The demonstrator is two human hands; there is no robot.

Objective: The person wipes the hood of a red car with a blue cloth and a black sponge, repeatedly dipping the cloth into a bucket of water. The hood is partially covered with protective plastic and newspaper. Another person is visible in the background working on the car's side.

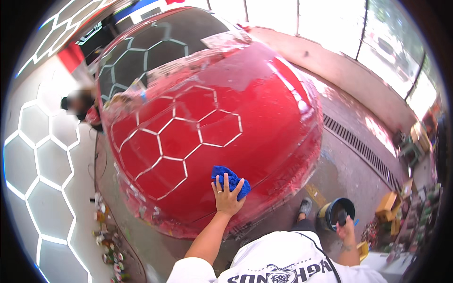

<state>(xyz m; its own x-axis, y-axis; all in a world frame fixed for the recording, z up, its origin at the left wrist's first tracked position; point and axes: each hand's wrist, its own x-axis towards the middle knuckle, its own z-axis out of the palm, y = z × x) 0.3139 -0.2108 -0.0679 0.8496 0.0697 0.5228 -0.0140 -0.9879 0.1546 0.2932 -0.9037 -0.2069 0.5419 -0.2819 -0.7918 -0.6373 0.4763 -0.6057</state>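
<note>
A folded blue microfiber cloth (pixel 229 179) lies on the red car hood (pixel 269 137). My left hand (pixel 230 199) presses it against the paint near the front edge, fingers spread across it. At the lower right, my right hand (pixel 346 228) is closed on a small dark object (pixel 341 217), whose kind I cannot make out. That hand is held over the near side of a dark bucket (pixel 323 213). Masking film and paper (pixel 188 63) cover the car along the windshield base, and clear plastic film (pixel 278 188) hangs around the front.
Another person (pixel 81 104) is beside the car at the far left. A floor drain grate (pixel 361 146) runs along the right. Cardboard boxes (pixel 388 206) and clutter stand at the lower right. Several bottles and cans (pixel 108 245) line the floor by the left wall, near a hose (pixel 115 224).
</note>
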